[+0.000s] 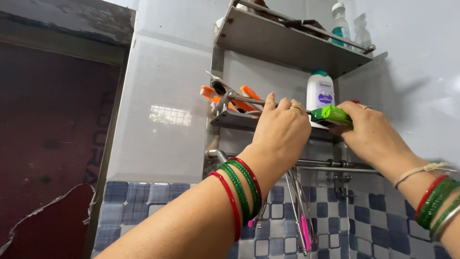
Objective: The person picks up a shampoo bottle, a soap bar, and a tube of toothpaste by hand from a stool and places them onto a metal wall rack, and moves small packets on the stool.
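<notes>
Green packet (pixel 330 115) pinched in right hand (pixel 371 132) at steel shelf (pixel 239 120) rail; left hand (pixel 280 132) curled over rail. Packet not yet resting on shelf beside white bottle (pixel 320 93).

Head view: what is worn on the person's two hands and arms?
Bare arms, no sleeves. The left hand has a ring on one finger and red and green bangles at the wrist. The right hand has a ring too, a pale knotted thread, then red, green and silvery bangles.

The green packet (pixel 330 115) is half covered by the right hand (pixel 369 132). The left hand (pixel 282 129) hides the shelf rail (pixel 249 100) behind it; both forearms run out of frame.
</notes>
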